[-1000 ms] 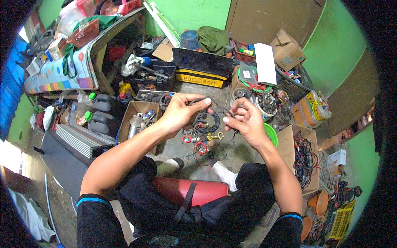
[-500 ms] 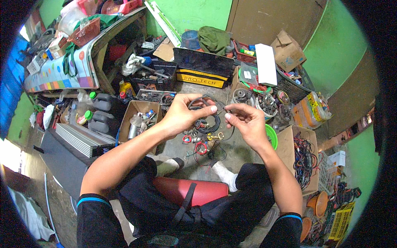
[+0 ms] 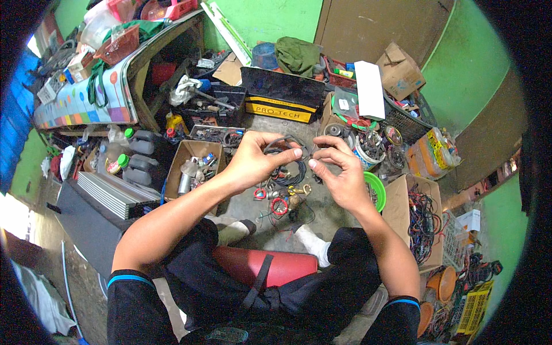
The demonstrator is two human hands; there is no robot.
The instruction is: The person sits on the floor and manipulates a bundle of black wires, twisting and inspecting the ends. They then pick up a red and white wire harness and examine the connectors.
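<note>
The left hand (image 3: 259, 162) grips a looped dark cable (image 3: 293, 138) between thumb and fingers, raised above the floor. The right hand (image 3: 345, 178) is just beside the loop at 4 o'clock, thumb and fingers bent toward it; whether it pinches the cable, I cannot tell. From the cable, a dark coil (image 3: 300, 173) lies at 6 o'clock, a green bowl (image 3: 377, 187) sits at 4, and a toolbox (image 3: 282, 109) at 12.
</note>
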